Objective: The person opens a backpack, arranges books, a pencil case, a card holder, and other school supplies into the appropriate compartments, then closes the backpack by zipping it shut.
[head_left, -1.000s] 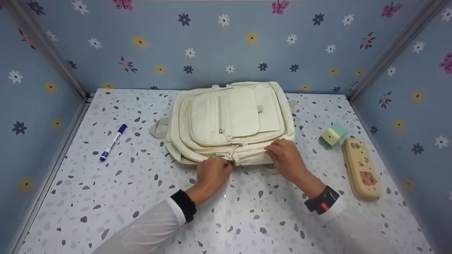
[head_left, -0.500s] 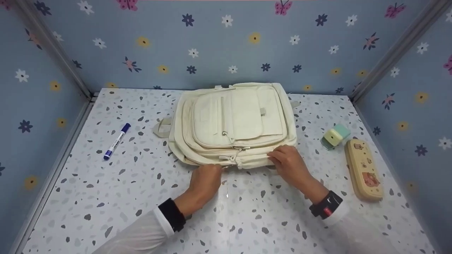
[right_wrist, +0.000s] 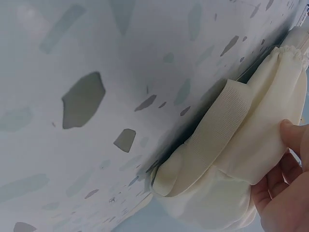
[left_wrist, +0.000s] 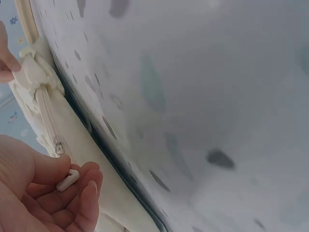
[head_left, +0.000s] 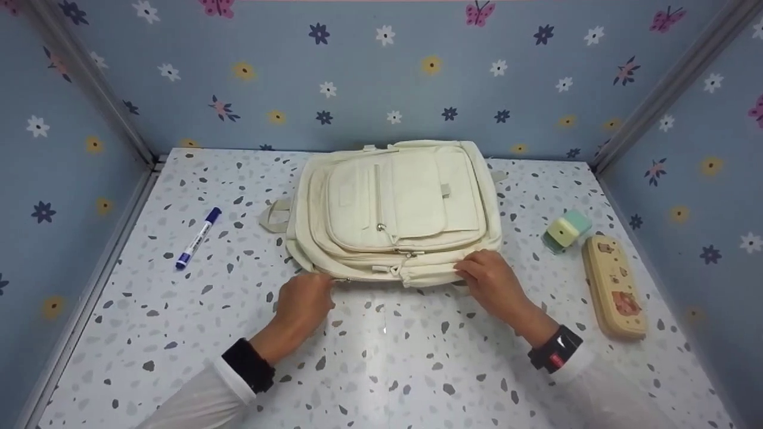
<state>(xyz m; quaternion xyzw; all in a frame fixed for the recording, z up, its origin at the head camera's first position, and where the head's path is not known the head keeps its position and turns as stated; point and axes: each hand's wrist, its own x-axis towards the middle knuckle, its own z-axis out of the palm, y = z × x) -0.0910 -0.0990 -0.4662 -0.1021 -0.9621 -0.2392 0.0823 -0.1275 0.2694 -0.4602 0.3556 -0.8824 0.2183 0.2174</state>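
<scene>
A cream backpack point(head_left: 414, 205) lies flat, front side up, its top handle point(head_left: 275, 215) pointing left. At its near left edge, my left hand point(head_left: 302, 301) pinches a zipper pull point(left_wrist: 68, 180) between thumb and fingers. The metal zipper slider point(left_wrist: 59, 146) shows just past the thumb in the left wrist view, on the zipper along the bag's side. My right hand point(head_left: 492, 277) grips the gathered side pocket point(right_wrist: 260, 130) near the bag's bottom right corner, thumb on the outer cloth. In the head view, the left fingertips are hidden behind the hand.
Left of the bag lies a white marker point(head_left: 198, 238) with blue ends. On the right are a green and yellow block-like item point(head_left: 566, 231) and a yellow pencil case point(head_left: 614, 286) with bear pictures. Flower-patterned walls point(head_left: 381, 71) stand behind and at both sides of the speckled table point(head_left: 381, 369).
My left hand has slid left along the backpack's near edge, taking the zipper pull with it. The right hand keeps its hold on the side pocket. The view has shifted slightly.
</scene>
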